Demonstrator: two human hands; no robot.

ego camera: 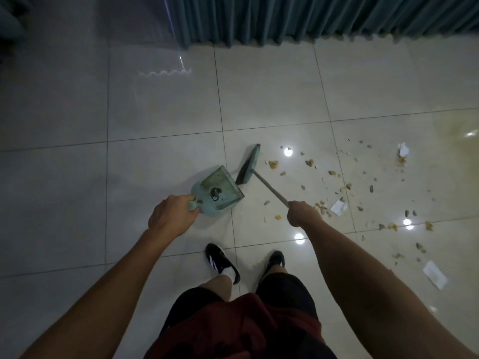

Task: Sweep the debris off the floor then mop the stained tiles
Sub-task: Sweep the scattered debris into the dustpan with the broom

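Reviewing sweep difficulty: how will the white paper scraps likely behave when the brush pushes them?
The paper scraps look thin and flat, so probably light and floppy, apt to slide on the glossy floor. They may slip under the brush rather than roll like the crumbs.

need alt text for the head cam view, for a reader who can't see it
Seen from above, a person's left hand grips a green dustpan while the right hand holds a brush just beside it. Debris and paper scraps litter the glossy tiles to the right.
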